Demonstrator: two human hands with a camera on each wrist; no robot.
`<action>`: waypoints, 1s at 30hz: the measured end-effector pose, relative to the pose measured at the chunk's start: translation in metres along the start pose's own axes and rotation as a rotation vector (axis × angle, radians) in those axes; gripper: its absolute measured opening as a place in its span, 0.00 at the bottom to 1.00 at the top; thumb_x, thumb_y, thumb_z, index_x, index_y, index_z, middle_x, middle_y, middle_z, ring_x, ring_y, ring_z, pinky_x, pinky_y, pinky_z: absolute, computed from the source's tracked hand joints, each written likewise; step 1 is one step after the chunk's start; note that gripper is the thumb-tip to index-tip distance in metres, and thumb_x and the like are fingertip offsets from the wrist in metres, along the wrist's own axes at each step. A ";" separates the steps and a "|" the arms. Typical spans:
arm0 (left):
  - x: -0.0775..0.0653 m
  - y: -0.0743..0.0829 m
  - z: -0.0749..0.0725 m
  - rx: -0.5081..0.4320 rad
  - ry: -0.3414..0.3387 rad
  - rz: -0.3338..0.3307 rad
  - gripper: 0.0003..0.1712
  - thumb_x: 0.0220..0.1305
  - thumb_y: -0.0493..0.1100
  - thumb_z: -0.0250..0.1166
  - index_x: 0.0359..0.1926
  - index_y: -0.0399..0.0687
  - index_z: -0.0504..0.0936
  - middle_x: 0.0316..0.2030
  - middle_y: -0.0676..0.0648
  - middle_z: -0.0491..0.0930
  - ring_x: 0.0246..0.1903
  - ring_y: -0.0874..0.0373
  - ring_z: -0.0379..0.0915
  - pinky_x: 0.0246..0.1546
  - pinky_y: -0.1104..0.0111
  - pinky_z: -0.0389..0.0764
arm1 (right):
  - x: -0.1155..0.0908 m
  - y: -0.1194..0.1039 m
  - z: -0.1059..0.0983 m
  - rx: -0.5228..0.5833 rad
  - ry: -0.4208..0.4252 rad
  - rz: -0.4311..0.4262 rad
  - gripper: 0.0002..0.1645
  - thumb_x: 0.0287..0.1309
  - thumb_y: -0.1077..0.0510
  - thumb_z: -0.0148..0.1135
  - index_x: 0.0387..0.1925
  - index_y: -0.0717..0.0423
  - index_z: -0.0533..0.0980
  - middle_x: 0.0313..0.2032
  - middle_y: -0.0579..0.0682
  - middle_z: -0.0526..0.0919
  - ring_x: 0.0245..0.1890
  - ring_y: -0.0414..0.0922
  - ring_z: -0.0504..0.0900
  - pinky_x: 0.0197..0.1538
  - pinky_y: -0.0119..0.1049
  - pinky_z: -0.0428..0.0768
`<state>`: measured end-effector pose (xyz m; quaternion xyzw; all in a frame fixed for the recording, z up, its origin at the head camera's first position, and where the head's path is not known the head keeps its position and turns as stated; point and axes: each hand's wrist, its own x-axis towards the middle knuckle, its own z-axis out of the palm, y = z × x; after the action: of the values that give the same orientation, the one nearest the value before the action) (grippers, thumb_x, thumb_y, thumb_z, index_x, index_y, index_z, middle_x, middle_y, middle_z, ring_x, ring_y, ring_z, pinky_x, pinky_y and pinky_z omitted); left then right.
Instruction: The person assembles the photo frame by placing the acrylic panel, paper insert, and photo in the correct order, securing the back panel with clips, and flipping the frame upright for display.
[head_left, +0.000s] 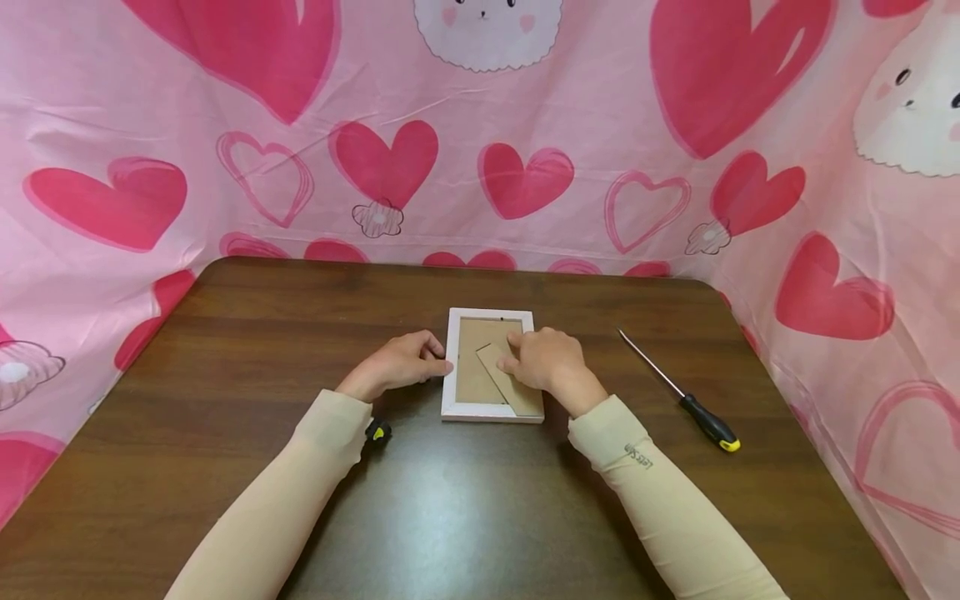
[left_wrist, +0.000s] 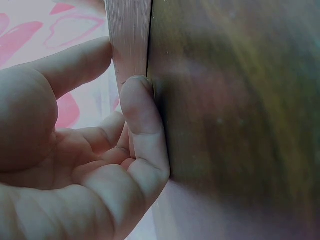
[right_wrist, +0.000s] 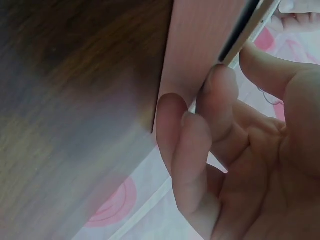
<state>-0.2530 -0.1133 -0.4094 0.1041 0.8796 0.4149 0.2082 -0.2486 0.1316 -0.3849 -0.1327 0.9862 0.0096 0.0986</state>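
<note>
A white picture frame (head_left: 452, 390) lies back side up at the middle of the table. Its brown backing board (head_left: 471, 385) faces me, and a slanting cardboard stand leg (head_left: 489, 360) is on it. My left hand (head_left: 401, 362) holds the frame's left side; in the left wrist view, the thumb meets the upper edge and a curled finger touches the frame's side (left_wrist: 129, 45). At the right side, my right hand (head_left: 551, 362) pinches the stand leg between thumb and forefinger. Other fingers of that hand rest near the frame's side (right_wrist: 197, 45) in the right wrist view.
To the right on the brown wooden table (head_left: 247, 350) lies a screwdriver (head_left: 705, 419) with a black and yellow handle. A small black and yellow object (head_left: 379, 431) is partly hidden by the left sleeve. Pink heart-patterned cloth (head_left: 450, 100) hangs around the table's back and sides.
</note>
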 end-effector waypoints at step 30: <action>0.000 -0.001 0.001 0.013 0.010 0.010 0.19 0.59 0.51 0.68 0.44 0.46 0.74 0.32 0.45 0.75 0.32 0.53 0.72 0.33 0.64 0.73 | -0.061 0.133 0.002 0.302 0.291 -0.067 0.09 0.61 0.51 0.62 0.34 0.52 0.75 0.24 0.46 0.75 0.26 0.45 0.73 0.30 0.43 0.71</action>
<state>-0.2525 -0.1129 -0.4107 0.1076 0.8829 0.4105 0.2011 -0.2261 0.2758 -0.3758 -0.1490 0.9753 -0.1610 -0.0256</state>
